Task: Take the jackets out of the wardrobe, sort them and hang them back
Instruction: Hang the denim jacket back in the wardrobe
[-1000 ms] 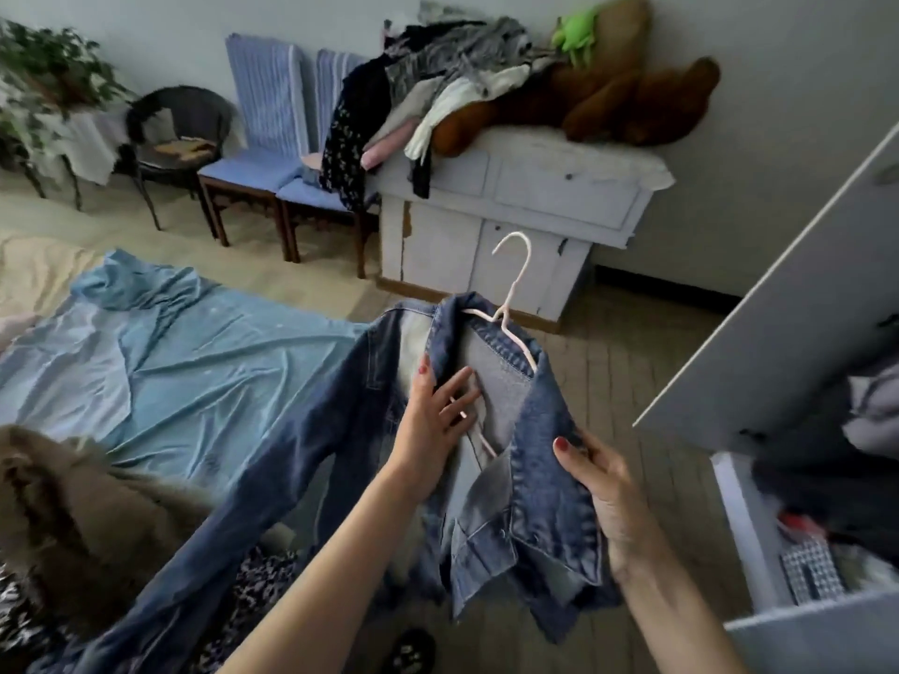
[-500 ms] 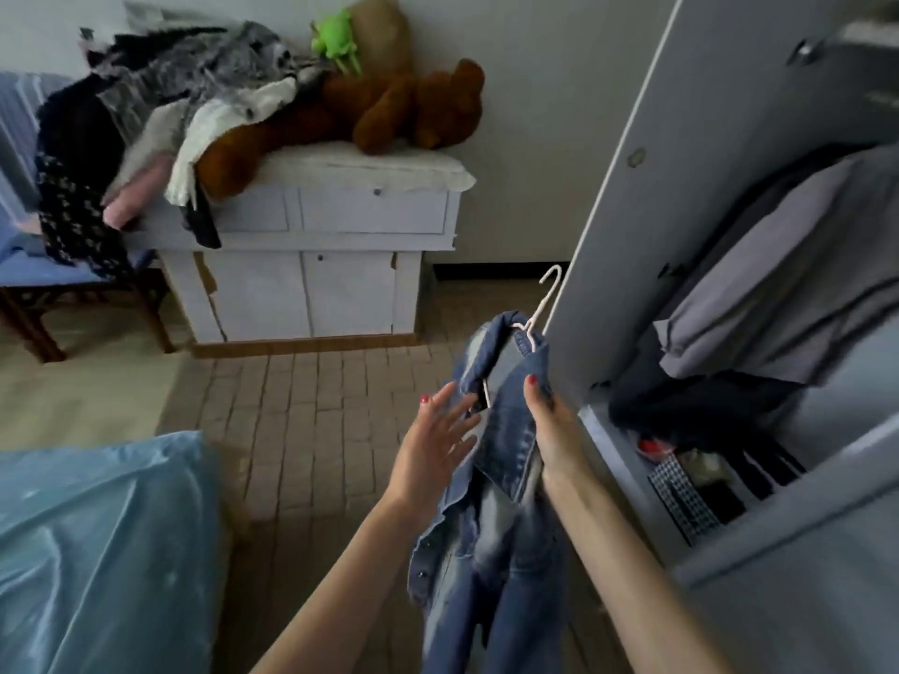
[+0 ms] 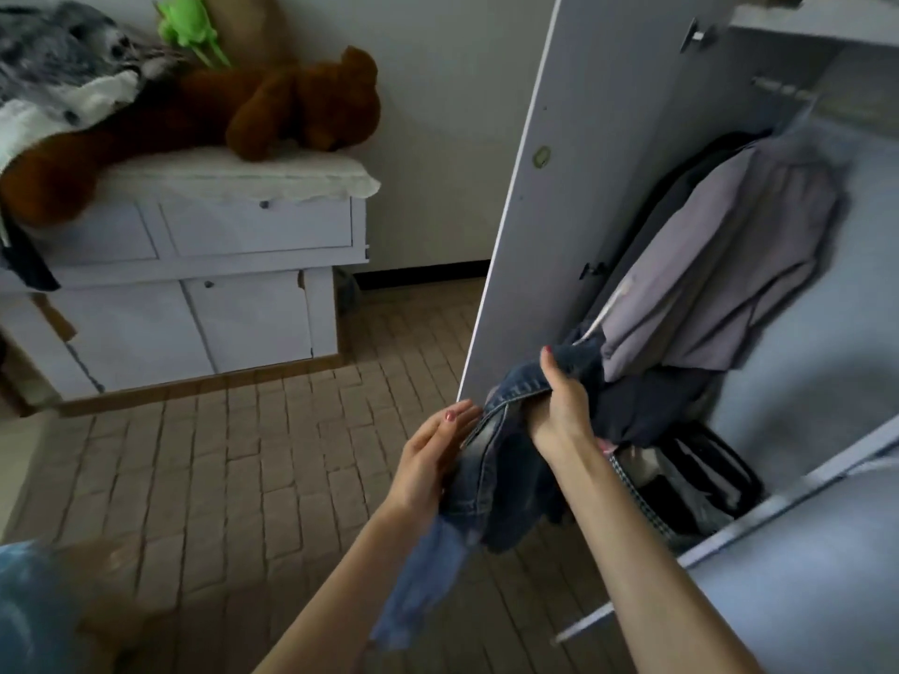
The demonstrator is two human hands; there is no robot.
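Observation:
A blue denim jacket [image 3: 491, 479] hangs bunched between my hands in front of the open white wardrobe [image 3: 608, 138]. My right hand [image 3: 559, 401] grips its collar from above at the wardrobe's opening. My left hand [image 3: 433, 454] lies flat against the jacket's left side, fingers extended. A white hanger [image 3: 601, 316] pokes up from the collar. Inside, a grey jacket [image 3: 729, 265] hangs from the rail [image 3: 781, 87], with darker clothes [image 3: 652, 401] behind and below it.
The wardrobe door [image 3: 584, 163] stands open on the left of the opening. A white dresser [image 3: 194, 284] at the back left carries a brown teddy bear [image 3: 272, 109] and piled clothes. Bags [image 3: 691, 479] lie on the wardrobe floor. A blue sheet [image 3: 34, 610] shows bottom left.
I have turned right from the bed toward the wardrobe. The denim jacket moved with both hands up to the opening, and my right hand shifted to grip its collar.

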